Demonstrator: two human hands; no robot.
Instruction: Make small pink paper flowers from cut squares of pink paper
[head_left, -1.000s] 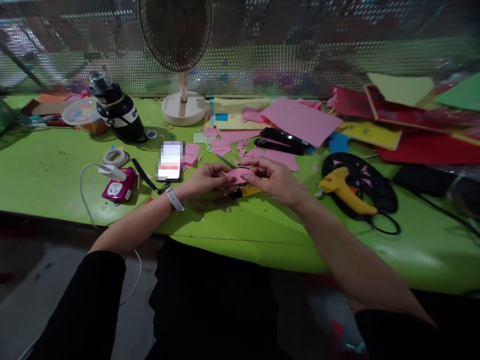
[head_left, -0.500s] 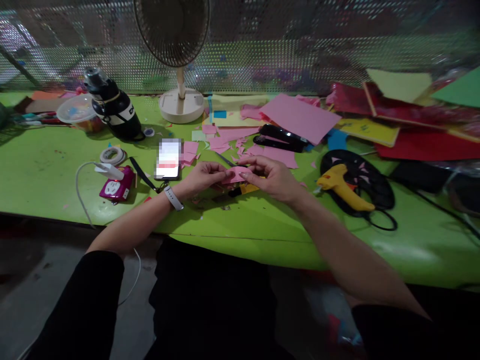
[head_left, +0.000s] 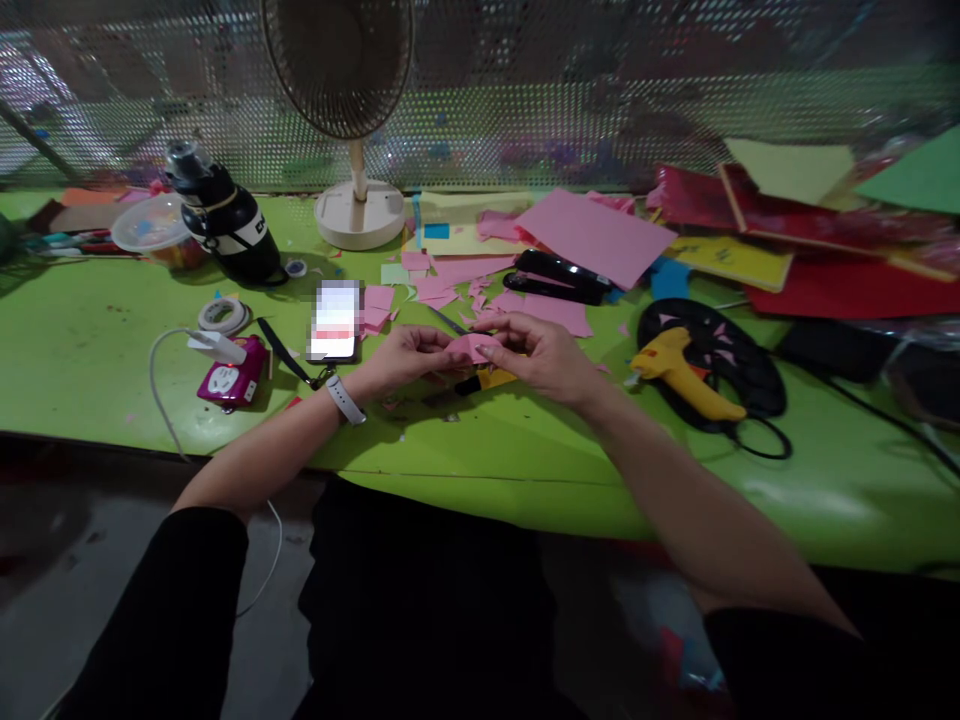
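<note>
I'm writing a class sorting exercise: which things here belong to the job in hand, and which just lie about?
Job, apparently:
small curved pink paper piece, between left hand and right hand
flat pink paper scraps

Lying about, apparently:
cream round-based fan
black bottle with white band
white roll of tape

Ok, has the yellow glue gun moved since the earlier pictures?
No, neither way: the yellow glue gun lies across the black tray just as before.

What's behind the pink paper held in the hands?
A pointed dark blade and loose pink scraps show beyond the pink paper; whatever the paper and fingers cover can't be seen.
</note>
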